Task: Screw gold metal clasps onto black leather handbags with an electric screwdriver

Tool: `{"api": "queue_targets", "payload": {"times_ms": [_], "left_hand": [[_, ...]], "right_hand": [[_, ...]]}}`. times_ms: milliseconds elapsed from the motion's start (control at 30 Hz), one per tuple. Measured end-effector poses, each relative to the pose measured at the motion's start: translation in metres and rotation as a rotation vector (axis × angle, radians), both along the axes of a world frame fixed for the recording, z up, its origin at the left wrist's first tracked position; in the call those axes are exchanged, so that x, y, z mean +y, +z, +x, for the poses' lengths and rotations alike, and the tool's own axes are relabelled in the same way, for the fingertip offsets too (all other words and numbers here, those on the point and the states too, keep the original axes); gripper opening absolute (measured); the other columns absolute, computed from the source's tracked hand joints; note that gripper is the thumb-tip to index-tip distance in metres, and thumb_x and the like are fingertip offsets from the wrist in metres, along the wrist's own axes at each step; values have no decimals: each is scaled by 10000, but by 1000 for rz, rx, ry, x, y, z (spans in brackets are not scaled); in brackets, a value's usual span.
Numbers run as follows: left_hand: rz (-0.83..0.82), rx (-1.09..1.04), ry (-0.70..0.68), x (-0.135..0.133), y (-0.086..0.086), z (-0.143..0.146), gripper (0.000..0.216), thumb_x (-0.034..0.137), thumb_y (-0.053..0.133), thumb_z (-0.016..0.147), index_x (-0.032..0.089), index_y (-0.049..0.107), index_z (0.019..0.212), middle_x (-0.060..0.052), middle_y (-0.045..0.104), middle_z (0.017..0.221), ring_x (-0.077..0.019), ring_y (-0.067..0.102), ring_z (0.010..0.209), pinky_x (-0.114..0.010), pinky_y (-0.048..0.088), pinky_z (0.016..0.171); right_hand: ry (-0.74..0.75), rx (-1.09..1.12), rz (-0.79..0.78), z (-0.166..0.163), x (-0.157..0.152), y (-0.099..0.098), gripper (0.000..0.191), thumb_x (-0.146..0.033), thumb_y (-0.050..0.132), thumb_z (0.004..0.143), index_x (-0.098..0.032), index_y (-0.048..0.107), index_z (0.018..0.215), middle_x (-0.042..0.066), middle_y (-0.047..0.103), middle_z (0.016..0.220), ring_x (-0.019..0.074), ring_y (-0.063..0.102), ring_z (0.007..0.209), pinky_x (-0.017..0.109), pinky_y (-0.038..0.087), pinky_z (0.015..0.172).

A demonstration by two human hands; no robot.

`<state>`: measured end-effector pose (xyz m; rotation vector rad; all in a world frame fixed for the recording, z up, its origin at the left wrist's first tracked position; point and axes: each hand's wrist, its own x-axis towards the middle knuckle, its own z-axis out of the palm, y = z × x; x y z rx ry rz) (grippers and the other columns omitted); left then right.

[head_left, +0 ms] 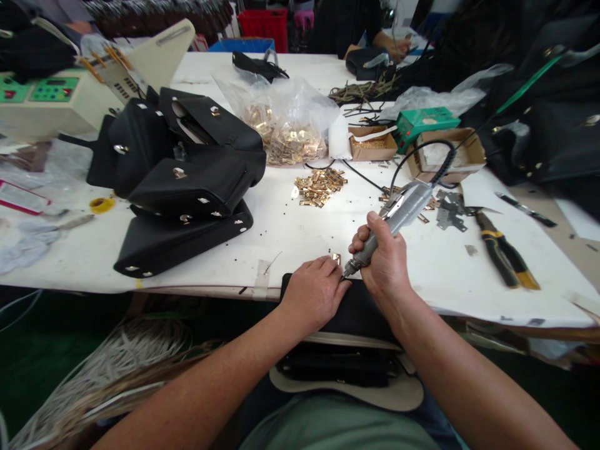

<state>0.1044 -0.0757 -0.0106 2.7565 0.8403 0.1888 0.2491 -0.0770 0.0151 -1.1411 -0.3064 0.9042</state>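
Note:
My right hand [385,259] is wrapped round a grey electric screwdriver [404,203], tilted with its tip down at my left fingertips. A black cable leaves its upper end. My left hand [315,292] is closed at the edge of a black handbag [360,312], its thumb and fingers around the screwdriver's tip. Just beyond those fingers shows a small gold metal plate [336,257]. The bag rests at the table's front edge, over my lap, with its pale-lined opening towards me. What lies right under the tip is hidden by my fingers.
Stacked black handbags [187,181] stand at left. Ahead are loose gold fittings [321,186], a plastic bag of fittings [297,134], a small carton [372,147] and a green power box [424,122]. Pliers [506,253] lie at right. A co-worker's hand [396,47] is at the far side.

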Motion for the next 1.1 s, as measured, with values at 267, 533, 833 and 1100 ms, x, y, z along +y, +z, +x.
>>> {"api": "queue_targets", "payload": {"times_ms": [267, 533, 833, 1100], "left_hand": [[-22, -19, -1, 0, -1, -1, 316, 409, 500, 1018, 175, 636, 1182, -98, 661, 1163, -275, 592, 1155, -433, 505, 956], [-33, -26, 1, 0, -3, -1, 332, 405, 540, 998, 162, 629, 1206, -106, 658, 1185, -286, 586, 1187, -443, 505, 982], [-29, -24, 1, 0, -1, -3, 382, 435, 566, 975, 140, 620, 1213, -126, 641, 1249, -289, 565, 1230, -443, 490, 1021], [-40, -18, 0, 1, 0, -3, 396, 433, 557, 973, 127, 614, 1218, -134, 634, 1267, -295, 554, 1243, -449, 484, 1029]], "right_hand": [[-1, -7, 2, 1, 0, -1, 334, -433, 770, 795, -214, 523, 740, -70, 522, 585, 88, 499, 446, 220, 447, 427], [-11, -9, 23, 4, 1, 1, 345, -437, 779, 784, -203, 531, 737, -71, 532, 584, 89, 501, 440, 219, 443, 430], [-96, -166, 111, 15, 29, 3, 337, -433, 790, 770, -202, 545, 762, -76, 535, 557, 96, 515, 429, 212, 447, 419], [-17, -417, -10, 1, 40, -16, 369, -496, 754, 803, -194, 571, 699, -44, 570, 497, 99, 482, 374, 212, 403, 368]]}}
